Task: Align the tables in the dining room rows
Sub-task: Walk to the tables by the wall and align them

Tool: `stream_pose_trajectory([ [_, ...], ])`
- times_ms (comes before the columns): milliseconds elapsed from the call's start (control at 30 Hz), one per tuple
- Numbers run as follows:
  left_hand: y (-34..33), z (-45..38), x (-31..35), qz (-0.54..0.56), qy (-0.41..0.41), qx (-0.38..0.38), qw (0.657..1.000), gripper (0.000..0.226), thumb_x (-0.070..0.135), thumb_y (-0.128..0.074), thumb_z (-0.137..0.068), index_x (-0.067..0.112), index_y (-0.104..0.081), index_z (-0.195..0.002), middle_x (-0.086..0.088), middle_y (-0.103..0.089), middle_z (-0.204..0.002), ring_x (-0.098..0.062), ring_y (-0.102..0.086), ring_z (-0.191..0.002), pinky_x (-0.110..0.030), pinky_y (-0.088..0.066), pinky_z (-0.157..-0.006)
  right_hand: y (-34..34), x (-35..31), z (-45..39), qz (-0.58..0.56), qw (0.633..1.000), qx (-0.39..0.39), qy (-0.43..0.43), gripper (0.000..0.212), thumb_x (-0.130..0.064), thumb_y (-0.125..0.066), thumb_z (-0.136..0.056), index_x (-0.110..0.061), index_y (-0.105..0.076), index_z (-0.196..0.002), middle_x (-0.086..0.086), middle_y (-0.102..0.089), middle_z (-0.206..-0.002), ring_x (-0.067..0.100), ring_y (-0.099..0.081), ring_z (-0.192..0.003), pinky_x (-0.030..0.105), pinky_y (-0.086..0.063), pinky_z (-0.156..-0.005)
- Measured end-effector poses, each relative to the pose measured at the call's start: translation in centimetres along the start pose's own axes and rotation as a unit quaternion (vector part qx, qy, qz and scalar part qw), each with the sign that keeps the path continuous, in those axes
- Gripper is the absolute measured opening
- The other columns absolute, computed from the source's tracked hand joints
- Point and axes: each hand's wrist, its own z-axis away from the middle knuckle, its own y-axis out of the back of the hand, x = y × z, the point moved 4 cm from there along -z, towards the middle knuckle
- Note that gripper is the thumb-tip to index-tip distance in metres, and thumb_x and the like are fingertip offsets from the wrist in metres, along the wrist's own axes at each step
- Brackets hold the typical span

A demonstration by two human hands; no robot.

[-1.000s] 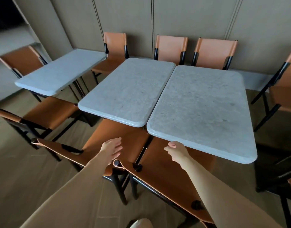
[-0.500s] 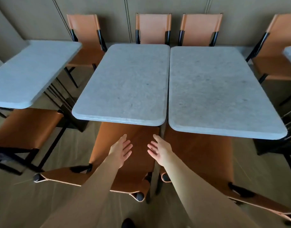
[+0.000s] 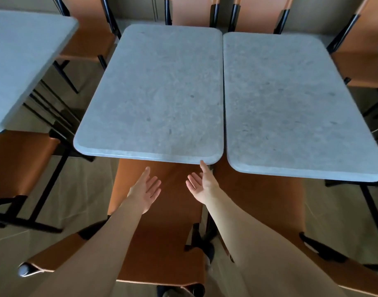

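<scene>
Two grey stone-topped tables stand side by side with a narrow gap between them. The left table [image 3: 158,93] ends a little farther from me than the right table [image 3: 290,108], whose near edge sticks out toward me. My left hand [image 3: 146,188] is open, palm up, just below the left table's near edge, touching nothing. My right hand [image 3: 202,183] is open too, its thumb tip at the underside of the left table's near right corner. Both hands hover over an orange chair seat [image 3: 162,221].
A third grey table [image 3: 19,61] stands apart at the left. Orange leather chairs with black frames ring the tables: several along the far wall [image 3: 190,11], one at the left [image 3: 19,163], one at the right [image 3: 361,65], another under the right table [image 3: 269,206].
The view has come closer to the paired tables and tilted down. Both hands have reached forward and up toward the left table's near edge; my right thumb now meets its corner.
</scene>
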Motion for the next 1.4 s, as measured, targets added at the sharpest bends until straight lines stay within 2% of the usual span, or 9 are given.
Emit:
stream_pose_trajectory([
  [167,-2.4,-5.0,1.3,0.041,0.009,0.014,0.999,0.073,0.042,-0.074,-0.088,0.009,-0.045,-0.146,-0.007,-0.055,-0.145,-0.021,-0.060,-0.117,-0.035,-0.049,-0.100,-2.4,-2.0,-4.2,-0.030,1.000,0.002,-0.004,0.072,-0.049,-0.080,-0.081,-0.015,-0.050,-0.138,0.011,-0.058,-0.133,0.025,-0.056,-0.128,0.043,-0.048,-0.107],
  [300,-4.3,-7.8,1.7,0.048,0.024,0.033,0.998,0.085,0.045,-0.075,-0.086,0.009,-0.035,-0.153,-0.008,-0.047,-0.153,-0.023,-0.053,-0.134,-0.038,-0.043,-0.110,-2.3,-2.3,-7.1,-0.061,0.998,0.028,0.008,0.072,-0.053,-0.077,-0.082,-0.019,-0.053,-0.141,0.008,-0.059,-0.140,0.024,-0.056,-0.131,0.043,-0.046,-0.108],
  [433,-5.3,-10.7,2.4,0.061,0.016,0.056,0.996,0.061,0.047,-0.076,-0.085,0.012,-0.055,-0.130,-0.005,-0.062,-0.136,-0.019,-0.067,-0.111,-0.037,-0.044,-0.111,-2.5,-2.8,-9.6,-0.150,0.988,0.040,0.018,0.073,-0.049,-0.080,-0.080,-0.016,-0.054,-0.139,0.008,-0.060,-0.137,0.027,-0.056,-0.129,0.041,-0.048,-0.105],
  [667,-7.9,-13.5,3.1,0.158,0.030,0.027,0.987,0.048,0.046,-0.076,-0.085,0.013,-0.064,-0.118,-0.009,-0.071,-0.113,-0.023,-0.070,-0.098,-0.038,-0.058,-0.078,-4.0,-2.3,-10.8,-0.244,0.969,-0.007,0.027,0.061,-0.048,-0.077,-0.084,-0.018,-0.060,-0.134,0.009,-0.066,-0.125,0.030,-0.062,-0.118,0.043,-0.052,-0.102],
  [767,-7.7,-13.7,2.9,0.156,0.015,0.018,0.988,0.038,0.040,-0.074,-0.088,0.014,-0.065,-0.114,-0.007,-0.070,-0.114,-0.022,-0.067,-0.103,-0.039,-0.056,-0.084,-3.8,-2.5,-11.1,-0.232,0.972,-0.034,0.018,0.058,-0.049,-0.076,-0.085,-0.019,-0.061,-0.133,0.009,-0.067,-0.126,0.029,-0.062,-0.119,0.043,-0.048,-0.109],
  [900,-7.6,-13.8,2.9,0.157,0.020,0.028,0.987,0.031,0.037,-0.076,-0.086,0.014,-0.065,-0.104,-0.005,-0.072,-0.103,-0.019,-0.069,-0.093,-0.036,-0.057,-0.076,-3.3,-2.8,-11.1,-0.204,0.978,-0.049,0.002,0.054,-0.042,-0.076,-0.086,-0.015,-0.062,-0.131,0.011,-0.068,-0.129,0.030,-0.062,-0.123,0.043,-0.044,-0.113],
  [1100,-7.6,-13.6,3.2,0.155,0.022,0.034,0.987,0.033,0.038,-0.077,-0.086,0.012,-0.064,-0.103,-0.005,-0.070,-0.103,-0.019,-0.067,-0.091,-0.037,-0.053,-0.098,-3.5,-3.3,-11.0,-0.184,0.980,-0.069,0.015,0.050,-0.039,-0.072,-0.090,-0.012,-0.061,-0.131,0.012,-0.068,-0.128,0.029,-0.063,-0.120,0.042,-0.045,-0.111],
  [1300,-7.3,-14.0,3.3,0.136,0.022,0.037,0.990,0.034,0.039,-0.078,-0.085,0.013,-0.064,-0.102,-0.003,-0.070,-0.104,-0.019,-0.067,-0.095,-0.037,-0.053,-0.088,-3.1,-3.2,-11.4,-0.156,0.982,-0.099,0.028,0.054,-0.041,-0.070,-0.091,-0.013,-0.058,-0.136,0.011,-0.067,-0.132,0.029,-0.061,-0.125,0.042,-0.045,-0.111],
  [1400,-7.5,-13.7,3.3,0.137,0.016,0.030,0.990,0.031,0.039,-0.076,-0.086,0.014,-0.064,-0.101,-0.002,-0.070,-0.100,-0.018,-0.066,-0.093,-0.035,-0.052,-0.093,-3.0,-3.3,-11.7,-0.148,0.982,-0.110,0.033,0.053,-0.042,-0.069,-0.093,-0.014,-0.058,-0.136,0.011,-0.067,-0.132,0.029,-0.061,-0.124,0.042,-0.045,-0.112],
])
